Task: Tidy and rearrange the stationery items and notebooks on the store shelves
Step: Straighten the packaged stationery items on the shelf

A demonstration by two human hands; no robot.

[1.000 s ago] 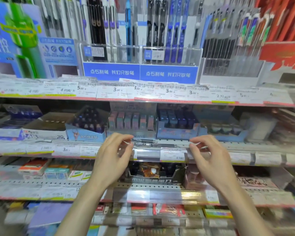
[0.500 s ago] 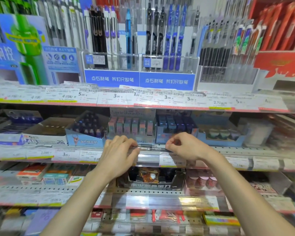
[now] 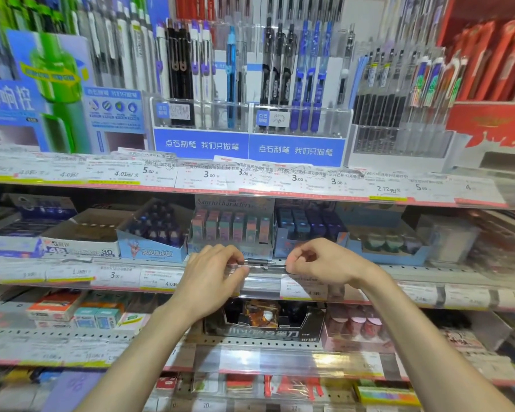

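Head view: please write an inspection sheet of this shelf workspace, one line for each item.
Surface: middle shelf, metal, with a clear price-tag strip along its front edge.
Job's things: a pen lies along the shelf edge; pastel eraser box stands behind it.
Clutter: price labels on the upper rail overlap unevenly.
Grippers: left hand and right hand each pinch one end of the pen.
Cables: nothing seen.
Surroundings: upright pen displays above; black box on the shelf below.

Both hands, left hand [image 3: 211, 278] and right hand [image 3: 318, 263], pinch a slim pen [image 3: 262, 264] (lying level) along the middle shelf [image 3: 428, 270] edge, before a pastel eraser box [image 3: 232, 227].
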